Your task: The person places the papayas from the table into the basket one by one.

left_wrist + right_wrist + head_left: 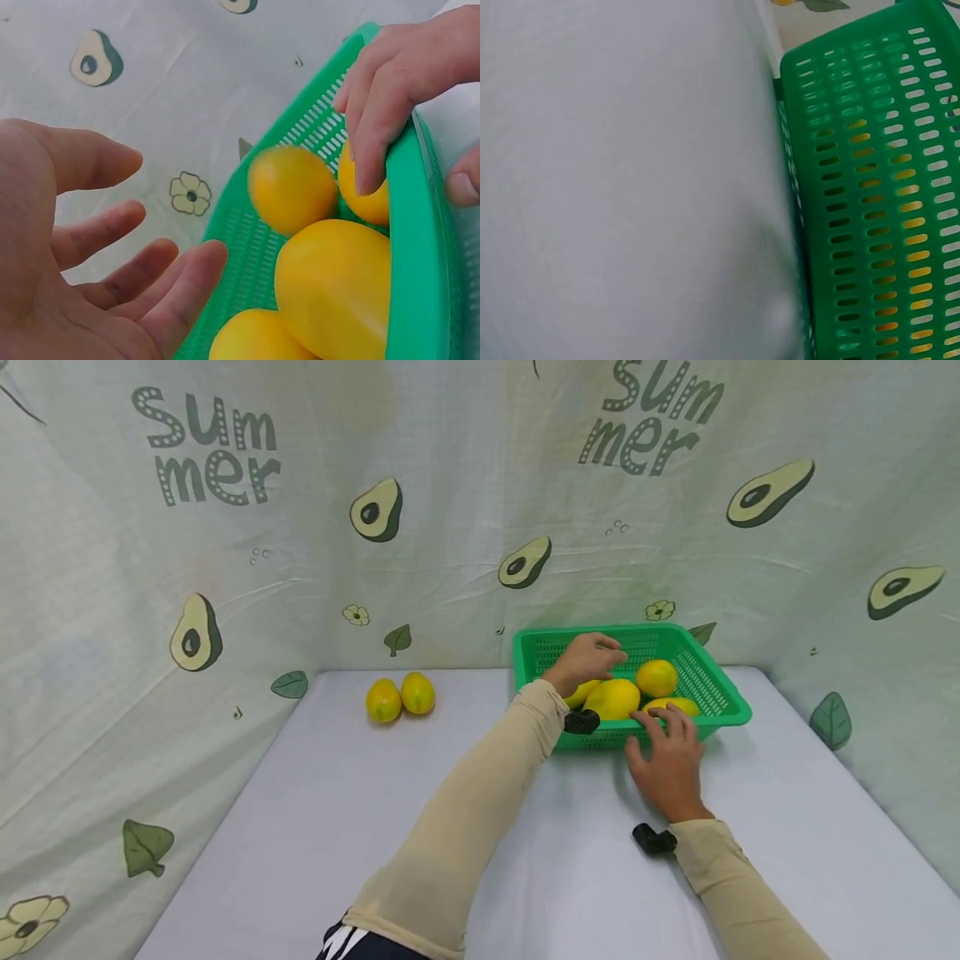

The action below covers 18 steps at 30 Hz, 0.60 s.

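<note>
Several smooth yellow fruits (pixel 612 700), some round and some longer, lie in a green plastic basket (pixel 726 697) with slotted walls. Over the basket's left part hovers my left hand (pixel 585 662). Its fingers are spread and loosely bent, with nothing between them, as the left wrist view shows beside a round fruit (pixel 292 189). My right hand (pixel 670 764) is at the front rim. Its fingers (pixel 375 127) curl over the rim beside one fruit, while the thumb is outside the wall. The right wrist view shows only the slotted basket wall (pixel 832 225), not the hand.
Two yellow fruits (pixel 401 697) sit side by side on the white table (pixel 315 827), left of the basket. A printed cloth (pixel 450 585) hangs right behind the table's far edge. Black wrist cameras (pixel 654 840) stick out from both sleeves.
</note>
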Each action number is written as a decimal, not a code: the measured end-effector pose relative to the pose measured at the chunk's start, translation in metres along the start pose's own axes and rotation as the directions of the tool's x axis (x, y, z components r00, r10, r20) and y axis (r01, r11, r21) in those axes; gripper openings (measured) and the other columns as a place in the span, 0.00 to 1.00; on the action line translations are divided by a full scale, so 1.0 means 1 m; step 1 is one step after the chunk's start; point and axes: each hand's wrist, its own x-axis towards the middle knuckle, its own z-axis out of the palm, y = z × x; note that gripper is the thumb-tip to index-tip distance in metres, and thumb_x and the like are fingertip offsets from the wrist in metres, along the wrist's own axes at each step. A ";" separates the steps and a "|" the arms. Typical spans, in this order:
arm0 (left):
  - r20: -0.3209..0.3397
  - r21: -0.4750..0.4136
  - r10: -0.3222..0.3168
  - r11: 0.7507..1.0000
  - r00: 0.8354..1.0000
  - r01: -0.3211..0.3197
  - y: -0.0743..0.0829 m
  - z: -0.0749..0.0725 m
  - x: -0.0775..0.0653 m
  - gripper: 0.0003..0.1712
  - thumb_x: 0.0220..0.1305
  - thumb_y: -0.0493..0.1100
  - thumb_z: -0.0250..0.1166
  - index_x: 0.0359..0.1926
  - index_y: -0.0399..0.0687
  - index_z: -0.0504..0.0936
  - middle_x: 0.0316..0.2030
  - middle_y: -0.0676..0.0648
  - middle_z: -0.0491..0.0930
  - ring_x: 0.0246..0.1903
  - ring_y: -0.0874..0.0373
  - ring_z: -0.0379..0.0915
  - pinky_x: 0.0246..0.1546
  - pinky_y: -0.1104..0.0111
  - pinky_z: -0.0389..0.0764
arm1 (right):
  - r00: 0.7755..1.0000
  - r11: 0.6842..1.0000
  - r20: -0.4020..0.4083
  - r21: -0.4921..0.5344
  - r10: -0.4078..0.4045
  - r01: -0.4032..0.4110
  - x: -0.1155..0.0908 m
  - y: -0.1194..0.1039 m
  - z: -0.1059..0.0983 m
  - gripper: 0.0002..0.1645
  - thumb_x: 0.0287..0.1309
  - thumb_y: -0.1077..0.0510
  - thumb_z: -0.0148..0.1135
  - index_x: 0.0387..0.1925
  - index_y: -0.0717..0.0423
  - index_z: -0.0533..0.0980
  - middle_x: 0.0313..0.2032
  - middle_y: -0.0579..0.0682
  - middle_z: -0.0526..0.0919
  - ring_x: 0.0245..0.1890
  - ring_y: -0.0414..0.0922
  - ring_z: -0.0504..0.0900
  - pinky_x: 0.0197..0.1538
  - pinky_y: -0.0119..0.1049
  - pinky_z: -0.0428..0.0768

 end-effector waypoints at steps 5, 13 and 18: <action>-0.003 -0.007 0.018 1.000 1.000 -0.018 -0.007 -0.011 -0.004 0.18 0.70 0.42 0.64 0.57 0.39 0.79 0.43 0.49 0.80 0.40 0.57 0.78 0.51 0.55 0.81 | 1.000 1.000 0.020 -0.013 0.008 -0.008 -0.001 -0.002 0.003 0.23 0.57 0.61 0.64 0.56 0.58 0.78 0.57 0.63 0.71 0.69 0.63 0.58 0.51 0.72 0.63; -0.004 -0.006 0.035 0.999 0.999 -0.035 -0.015 -0.035 -0.014 0.17 0.71 0.43 0.63 0.56 0.40 0.80 0.44 0.50 0.80 0.50 0.47 0.79 0.52 0.54 0.81 | 1.000 1.000 0.013 -0.007 0.008 -0.007 0.000 0.001 0.003 0.24 0.56 0.63 0.64 0.56 0.58 0.78 0.57 0.63 0.71 0.69 0.64 0.58 0.51 0.73 0.62; -0.015 -0.032 0.023 0.999 1.000 -0.023 -0.022 -0.058 -0.020 0.15 0.73 0.43 0.62 0.56 0.43 0.80 0.48 0.48 0.80 0.56 0.42 0.76 0.56 0.51 0.78 | 1.000 1.000 0.002 0.003 0.000 0.000 0.001 0.004 0.003 0.23 0.56 0.63 0.63 0.56 0.58 0.78 0.56 0.63 0.71 0.69 0.64 0.58 0.49 0.73 0.63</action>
